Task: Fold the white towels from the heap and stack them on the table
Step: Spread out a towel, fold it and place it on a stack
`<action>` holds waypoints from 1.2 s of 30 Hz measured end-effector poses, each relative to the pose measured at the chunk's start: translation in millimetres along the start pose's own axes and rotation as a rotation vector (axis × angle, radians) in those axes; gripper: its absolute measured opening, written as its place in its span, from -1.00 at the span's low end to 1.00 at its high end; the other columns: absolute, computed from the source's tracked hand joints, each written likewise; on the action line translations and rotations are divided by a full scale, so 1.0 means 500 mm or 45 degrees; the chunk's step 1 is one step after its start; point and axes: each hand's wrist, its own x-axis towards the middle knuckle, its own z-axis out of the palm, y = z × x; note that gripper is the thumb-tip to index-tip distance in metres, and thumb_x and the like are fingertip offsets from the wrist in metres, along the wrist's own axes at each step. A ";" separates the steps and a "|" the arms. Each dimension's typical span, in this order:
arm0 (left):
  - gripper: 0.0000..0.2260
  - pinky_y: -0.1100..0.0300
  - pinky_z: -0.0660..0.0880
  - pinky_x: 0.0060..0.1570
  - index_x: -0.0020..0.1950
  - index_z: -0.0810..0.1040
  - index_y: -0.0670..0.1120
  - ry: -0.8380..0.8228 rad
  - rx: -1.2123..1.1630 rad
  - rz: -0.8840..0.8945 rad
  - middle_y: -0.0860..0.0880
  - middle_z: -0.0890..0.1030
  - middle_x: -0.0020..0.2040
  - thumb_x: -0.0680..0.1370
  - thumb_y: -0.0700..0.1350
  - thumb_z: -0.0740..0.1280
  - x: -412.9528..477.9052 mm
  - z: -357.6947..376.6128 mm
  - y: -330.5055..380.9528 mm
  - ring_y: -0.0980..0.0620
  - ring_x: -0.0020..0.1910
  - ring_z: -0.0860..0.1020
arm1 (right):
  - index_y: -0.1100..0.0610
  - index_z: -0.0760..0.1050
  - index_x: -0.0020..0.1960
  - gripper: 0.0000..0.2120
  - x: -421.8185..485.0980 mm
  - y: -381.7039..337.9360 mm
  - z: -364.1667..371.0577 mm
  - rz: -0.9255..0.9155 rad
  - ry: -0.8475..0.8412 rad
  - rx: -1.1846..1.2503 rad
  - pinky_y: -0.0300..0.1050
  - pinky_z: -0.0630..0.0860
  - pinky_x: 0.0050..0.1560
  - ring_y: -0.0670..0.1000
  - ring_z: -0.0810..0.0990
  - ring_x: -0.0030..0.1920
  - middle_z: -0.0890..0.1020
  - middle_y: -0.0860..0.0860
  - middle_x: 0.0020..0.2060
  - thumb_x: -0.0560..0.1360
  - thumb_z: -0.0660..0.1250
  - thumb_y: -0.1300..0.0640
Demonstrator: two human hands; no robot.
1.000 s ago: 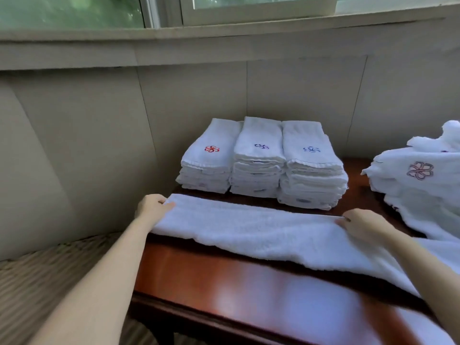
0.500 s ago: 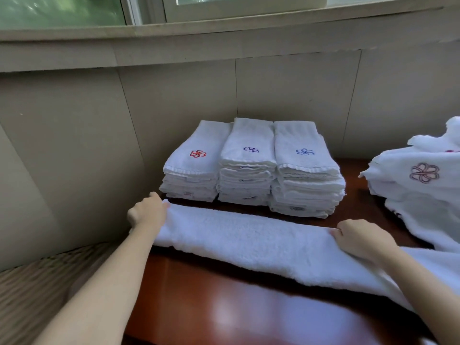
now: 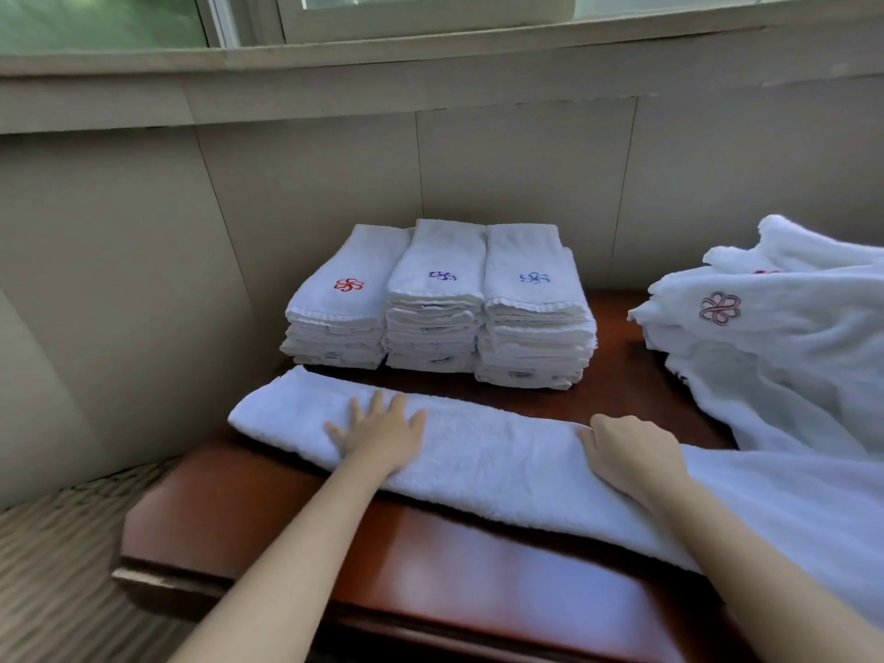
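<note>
A long white towel (image 3: pixel 488 452), folded lengthwise into a strip, lies across the brown wooden table (image 3: pixel 296 523). My left hand (image 3: pixel 378 435) lies flat on its left part with fingers spread. My right hand (image 3: pixel 626 454) rests on the strip's middle with fingers curled over the far folded edge. Behind the strip stand three stacks of folded white towels (image 3: pixel 437 299) with red, dark blue and light blue flower emblems. The heap of unfolded white towels (image 3: pixel 775 337) lies at the right, one showing a pink flower emblem.
A beige panelled wall and a window sill run behind the table. The floor with a striped covering (image 3: pixel 57 567) lies beyond the table's left edge. The strip's right end spreads wide and hangs toward the table's front right.
My left hand has let go of the towel's left end, moved right and opened flat on the strip. My right hand stays near the middle. The camera has moved closer.
</note>
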 end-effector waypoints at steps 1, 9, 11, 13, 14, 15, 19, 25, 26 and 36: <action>-0.54 -0.34 -0.09 0.38 0.53 0.04 0.17 -0.025 -0.011 0.026 0.10 -0.04 0.57 0.63 0.18 -0.10 -0.006 -0.005 -0.013 -0.09 0.54 -0.10 | 0.05 0.36 -0.14 -0.73 -0.016 0.001 0.000 -0.010 0.006 0.002 -0.09 0.33 -0.19 0.13 0.58 -0.03 0.61 0.03 -0.05 0.61 -0.01 -0.03; -0.61 0.02 0.26 0.19 0.39 0.27 0.05 -0.296 0.289 0.117 -0.11 0.25 0.32 0.59 -0.24 0.04 -0.051 -0.108 -0.093 -0.15 0.31 0.18 | 0.02 0.27 -0.25 -0.68 -0.099 0.022 -0.008 -0.102 0.065 0.124 -0.10 0.30 -0.28 0.07 0.44 -0.26 0.50 -0.08 -0.30 0.56 0.03 -0.16; -0.76 0.11 0.29 0.07 0.28 0.36 -0.01 -0.193 0.202 0.173 -0.08 0.32 0.22 0.61 -0.17 0.13 -0.050 -0.115 -0.116 -0.06 0.16 0.28 | 0.02 0.25 -0.28 -0.67 -0.101 0.024 -0.010 -0.129 0.066 0.162 -0.10 0.29 -0.30 0.06 0.41 -0.28 0.44 -0.10 -0.36 0.56 0.06 -0.16; -0.93 0.14 0.35 -0.04 0.06 0.42 -0.03 -0.012 0.048 0.212 -0.02 0.38 0.08 0.62 -0.09 0.17 -0.046 -0.108 -0.135 0.00 -0.02 0.39 | 0.02 0.24 -0.29 -0.66 -0.100 0.025 -0.011 -0.143 0.067 0.181 -0.09 0.28 -0.31 0.05 0.41 -0.28 0.43 -0.11 -0.38 0.56 0.07 -0.16; -0.93 0.13 0.36 -0.10 -0.03 0.40 -0.02 0.073 -0.008 0.232 0.01 0.40 0.02 0.62 -0.07 0.17 -0.045 -0.099 -0.141 0.00 -0.09 0.42 | 0.02 0.24 -0.29 -0.66 -0.099 0.026 -0.012 -0.142 0.065 0.185 -0.09 0.28 -0.31 0.05 0.41 -0.28 0.43 -0.11 -0.38 0.56 0.07 -0.16; -0.89 0.12 0.36 -0.15 -0.10 0.38 0.00 0.144 -0.048 0.247 0.03 0.41 -0.03 0.62 -0.06 0.16 -0.044 -0.087 -0.144 0.00 -0.12 0.44 | 0.02 0.25 -0.29 -0.66 -0.099 0.026 -0.012 -0.138 0.063 0.186 -0.09 0.27 -0.31 0.05 0.41 -0.28 0.43 -0.11 -0.38 0.56 0.07 -0.16; -0.82 0.15 0.30 -0.33 -0.17 0.30 0.03 0.408 -0.102 0.225 0.06 0.50 -0.18 0.63 -0.03 0.12 -0.040 -0.049 -0.148 0.00 -0.22 0.47 | 0.02 0.22 -0.31 -0.63 -0.101 0.022 -0.012 -0.126 0.054 0.162 -0.09 0.27 -0.30 0.06 0.44 -0.26 0.42 -0.11 -0.38 0.59 0.02 -0.15; -0.87 0.13 0.33 -0.25 -0.10 0.32 -0.01 0.418 -0.016 0.191 0.03 0.46 -0.12 0.64 -0.06 0.12 -0.029 -0.054 -0.120 -0.06 -0.15 0.48 | 0.02 0.28 -0.26 -0.65 -0.085 0.013 -0.022 -0.062 -0.069 0.128 -0.08 0.31 -0.22 0.06 0.43 -0.22 0.51 -0.01 -0.21 0.63 -0.05 -0.07; -0.92 0.11 0.35 -0.22 -0.04 0.32 -0.04 0.436 0.014 0.144 0.01 0.43 -0.06 0.64 -0.09 0.13 -0.034 -0.054 -0.109 -0.08 -0.11 0.49 | 0.01 0.26 -0.30 -0.65 -0.083 0.008 -0.021 -0.055 -0.075 0.096 -0.09 0.32 -0.22 0.06 0.43 -0.23 0.52 0.00 -0.20 0.62 -0.02 -0.04; -0.52 -0.12 0.08 0.41 0.46 0.26 -0.08 0.068 0.126 0.292 -0.09 0.25 0.49 0.64 0.14 -0.07 -0.148 0.051 0.136 -0.19 0.50 0.11 | 0.11 0.42 -0.09 -0.73 -0.110 -0.012 -0.026 0.064 0.089 0.024 -0.11 0.25 -0.27 0.15 0.58 -0.07 0.60 0.04 -0.09 0.60 0.09 -0.05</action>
